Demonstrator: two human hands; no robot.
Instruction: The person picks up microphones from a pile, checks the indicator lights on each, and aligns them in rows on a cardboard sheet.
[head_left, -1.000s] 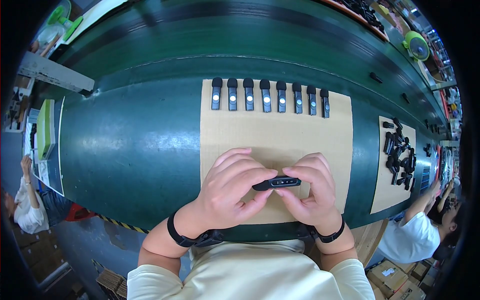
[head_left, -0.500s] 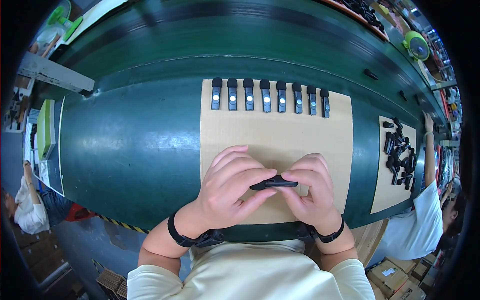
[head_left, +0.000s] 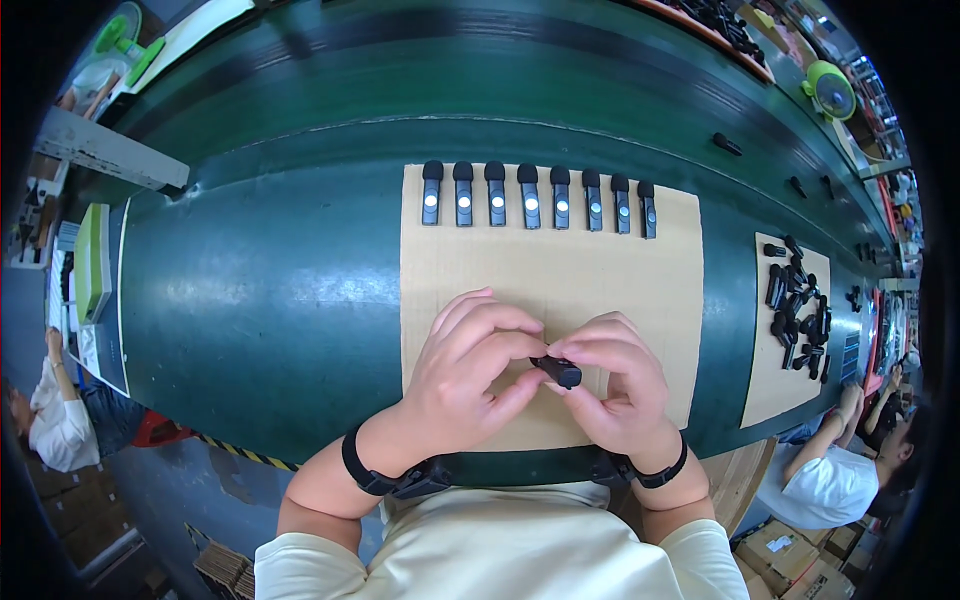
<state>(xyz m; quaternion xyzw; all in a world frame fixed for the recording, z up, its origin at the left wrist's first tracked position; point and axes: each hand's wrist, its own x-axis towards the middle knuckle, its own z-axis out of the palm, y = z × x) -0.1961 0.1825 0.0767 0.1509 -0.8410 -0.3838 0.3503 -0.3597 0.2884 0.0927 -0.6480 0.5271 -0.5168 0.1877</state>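
A green bench (head_left: 250, 260) carries a large cardboard sheet (head_left: 640, 280) at its near edge and a smaller sheet (head_left: 772, 390) toward its right end. The left hand (head_left: 470, 365) and right hand (head_left: 618, 375) meet over the large sheet's near half, thumbs and forefingers of both clamped on a tilted black device (head_left: 560, 371). A heap of similar pieces (head_left: 790, 326) covers the smaller sheet's middle; eight upright-pointing microphones (head_left: 531, 190) line the large sheet's far edge.

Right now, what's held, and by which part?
Black mic, pinched at its left end by the left fingers. Right fingers are against it too; their exact contact is unclear.
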